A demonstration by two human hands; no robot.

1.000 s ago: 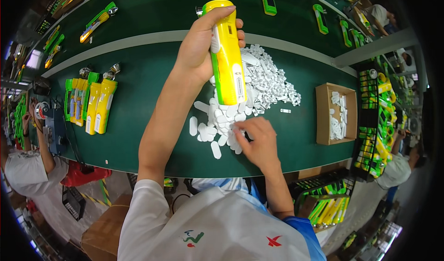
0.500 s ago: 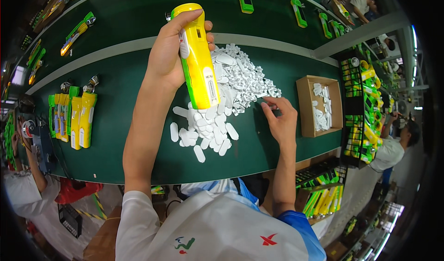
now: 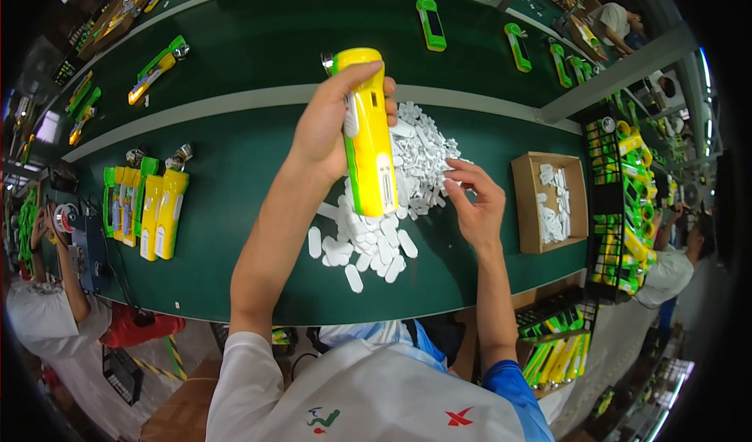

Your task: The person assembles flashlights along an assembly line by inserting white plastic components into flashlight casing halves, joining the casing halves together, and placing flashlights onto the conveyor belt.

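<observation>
Upper centre, the left hand [image 3: 325, 124] wraps the yellow-green casing [image 3: 370, 164]. The right hand [image 3: 480, 204], half-curled, has shifted from the white ovals [image 3: 384, 250] to the small white parts [image 3: 427, 156], now within reach; whether it holds one, I cannot tell.

**Fine print and two shirt emblems**

The held yellow-and-green casing [image 3: 366, 136] bears a pale, rounded label [image 3: 385, 183] near its lower end, its dark print too small to read surely. Two yellow casings [image 3: 170, 211] lying at the left carry pale labels, likewise illegible. On the person's shirt [image 3: 384, 391] stand a wavy green emblem [image 3: 322, 420] with touches of blue and red, and right of it an angular red emblem [image 3: 460, 418].
</observation>
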